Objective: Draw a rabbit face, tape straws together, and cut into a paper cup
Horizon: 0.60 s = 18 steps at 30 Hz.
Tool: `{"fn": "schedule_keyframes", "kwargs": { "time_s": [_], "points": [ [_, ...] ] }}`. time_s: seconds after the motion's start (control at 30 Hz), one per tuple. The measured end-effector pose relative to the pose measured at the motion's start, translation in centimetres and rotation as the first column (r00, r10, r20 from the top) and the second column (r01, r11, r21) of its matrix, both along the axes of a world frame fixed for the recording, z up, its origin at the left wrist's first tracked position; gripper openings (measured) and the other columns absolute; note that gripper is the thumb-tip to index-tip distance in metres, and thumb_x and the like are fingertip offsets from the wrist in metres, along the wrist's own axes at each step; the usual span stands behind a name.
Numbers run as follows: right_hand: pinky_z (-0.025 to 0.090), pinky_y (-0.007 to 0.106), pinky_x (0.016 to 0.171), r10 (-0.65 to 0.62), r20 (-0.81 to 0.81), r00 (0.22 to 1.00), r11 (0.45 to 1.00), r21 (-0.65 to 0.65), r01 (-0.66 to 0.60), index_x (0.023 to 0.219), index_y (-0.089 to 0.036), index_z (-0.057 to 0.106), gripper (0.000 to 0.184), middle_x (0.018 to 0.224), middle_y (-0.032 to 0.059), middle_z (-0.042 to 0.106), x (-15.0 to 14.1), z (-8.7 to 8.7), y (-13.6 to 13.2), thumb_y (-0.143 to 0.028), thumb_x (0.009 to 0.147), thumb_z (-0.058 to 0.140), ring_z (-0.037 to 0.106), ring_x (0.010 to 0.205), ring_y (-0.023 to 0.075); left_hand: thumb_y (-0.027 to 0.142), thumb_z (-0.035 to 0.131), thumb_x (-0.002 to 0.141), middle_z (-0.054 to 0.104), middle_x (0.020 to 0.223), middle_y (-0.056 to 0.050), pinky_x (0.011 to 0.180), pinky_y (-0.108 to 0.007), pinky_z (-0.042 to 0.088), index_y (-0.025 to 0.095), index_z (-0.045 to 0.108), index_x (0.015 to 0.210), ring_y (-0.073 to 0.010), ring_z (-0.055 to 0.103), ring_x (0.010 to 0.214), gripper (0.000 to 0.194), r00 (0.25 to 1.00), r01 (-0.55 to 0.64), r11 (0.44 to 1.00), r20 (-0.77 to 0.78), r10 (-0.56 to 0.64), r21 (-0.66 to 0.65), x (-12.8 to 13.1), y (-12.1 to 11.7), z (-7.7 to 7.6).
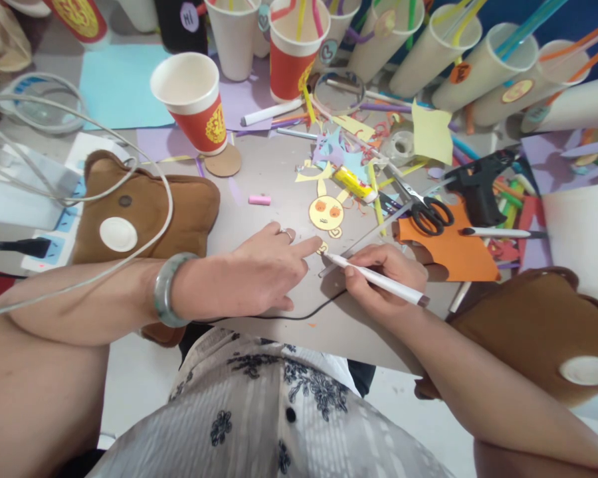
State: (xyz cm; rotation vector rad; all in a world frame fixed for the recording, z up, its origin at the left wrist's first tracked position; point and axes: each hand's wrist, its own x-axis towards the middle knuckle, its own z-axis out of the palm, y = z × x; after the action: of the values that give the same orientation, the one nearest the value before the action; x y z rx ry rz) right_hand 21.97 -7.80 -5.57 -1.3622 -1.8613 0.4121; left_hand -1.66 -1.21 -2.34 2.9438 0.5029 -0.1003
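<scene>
My right hand (386, 275) grips a white marker (389, 284) with a dark end, its tip touching a small yellow paper piece (322, 248) on the table. The index finger of my left hand (264, 269) is stretched out and presses on that same piece. Its other fingers are loosely bent and hold nothing. Just beyond lies a yellow paper rabbit head (326, 211) with orange cheeks, and a small heart-marked paper piece (335, 233) below it. A pink marker cap (259, 200) rests to the left. A yellow glue stick (353, 184) is above the rabbit.
Black scissors (431, 214), a black glue gun (478, 182) and orange paper (443, 249) lie at right. A red-and-white paper cup (194, 106) stands ahead; several cups with straws line the back. Brown cushions (179, 209) flank my arms. A white cable (167, 179) crosses over my left forearm.
</scene>
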Motion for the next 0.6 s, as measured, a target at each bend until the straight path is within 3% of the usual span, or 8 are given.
{"fn": "schedule_keyframes", "kwargs": {
  "time_s": [0.6],
  "points": [
    [0.049,0.028,0.048,-0.043,-0.033,0.999,0.998,0.047,0.045,0.084,-0.026,0.058,0.015,0.070,-0.0018,0.070,0.37,-0.43,-0.14,-0.020,0.084,0.072,0.066,0.055,0.0161,0.062,0.074,0.084,0.059,0.139,-0.013,0.075,-0.039,0.031,0.015,0.074,0.084,-0.0205,0.057,0.086,0.048,0.999,-0.009,1.000,-0.046,0.010,0.024,0.17,-0.15,0.37]
  ]
}}
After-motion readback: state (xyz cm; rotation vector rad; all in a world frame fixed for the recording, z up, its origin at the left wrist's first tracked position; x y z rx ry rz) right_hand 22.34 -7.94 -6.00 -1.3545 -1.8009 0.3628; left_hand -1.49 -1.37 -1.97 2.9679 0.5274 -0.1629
